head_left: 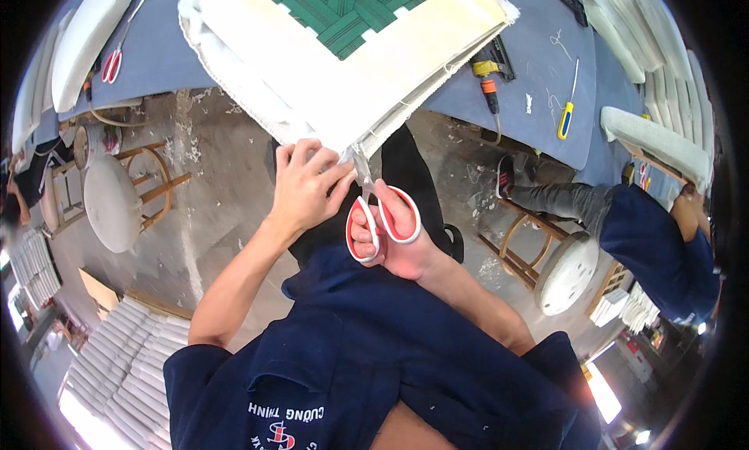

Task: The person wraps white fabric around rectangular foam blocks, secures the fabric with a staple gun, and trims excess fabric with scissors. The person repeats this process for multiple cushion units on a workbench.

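Seat cushion (343,52), white fabric over green webbing, overhangs the blue surface (538,83) so its corner is reachable; left hand (304,186) pinches that corner taut, right hand (394,235) grips red-handled scissors (374,208) at the fabric.

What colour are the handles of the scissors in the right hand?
Red outside, white inside: the scissors in the right hand, seen in the head view.

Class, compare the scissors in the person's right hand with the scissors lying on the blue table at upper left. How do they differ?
The scissors in the right hand are gripped by the right hand, blades up at the white fabric; the scissors on the table lie flat, untouched. The held pair looks larger, being nearer. Both have red-and-white handles.
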Tool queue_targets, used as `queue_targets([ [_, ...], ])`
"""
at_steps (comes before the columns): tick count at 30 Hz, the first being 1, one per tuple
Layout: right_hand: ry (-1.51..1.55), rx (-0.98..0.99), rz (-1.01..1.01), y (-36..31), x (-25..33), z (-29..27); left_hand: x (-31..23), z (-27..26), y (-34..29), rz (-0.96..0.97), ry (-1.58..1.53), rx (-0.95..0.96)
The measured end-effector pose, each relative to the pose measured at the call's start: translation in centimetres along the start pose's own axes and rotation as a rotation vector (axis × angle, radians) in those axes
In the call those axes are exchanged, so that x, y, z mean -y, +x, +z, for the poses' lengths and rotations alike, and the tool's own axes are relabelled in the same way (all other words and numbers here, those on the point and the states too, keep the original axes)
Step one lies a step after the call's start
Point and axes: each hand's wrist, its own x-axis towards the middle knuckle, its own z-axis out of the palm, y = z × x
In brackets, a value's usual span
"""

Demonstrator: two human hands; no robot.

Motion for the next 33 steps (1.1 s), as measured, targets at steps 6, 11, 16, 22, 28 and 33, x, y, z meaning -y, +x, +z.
queue_targets([
  [6,-0.085,-0.072,-0.054,0.5,-0.6,0.1,-0.3,-0.7,5.8,0.113,0.163,0.100],
  [11,0.038,-0.011,-0.027,0.3,-0.5,-0.4,-0.9,0.2,6.3,0.158,0.388,0.265],
  [16,0.142,0.094,0.015,0.4,-0.1,-0.9,0.4,0.4,6.3,0.223,0.257,0.255],
  [22,0.142,0.120,-0.005,2.2,0.7,-1.3,1.2,1.0,6.1,0.263,0.230,0.232],
  [28,0.196,0.187,0.063,2.2,0.7,-1.4,1.3,1.0,6.0,0.282,0.214,0.210],
  [33,0.072,0.057,-0.061,4.3,0.0,-2.0,1.2,1.1,6.0,0.251,0.207,0.247],
])
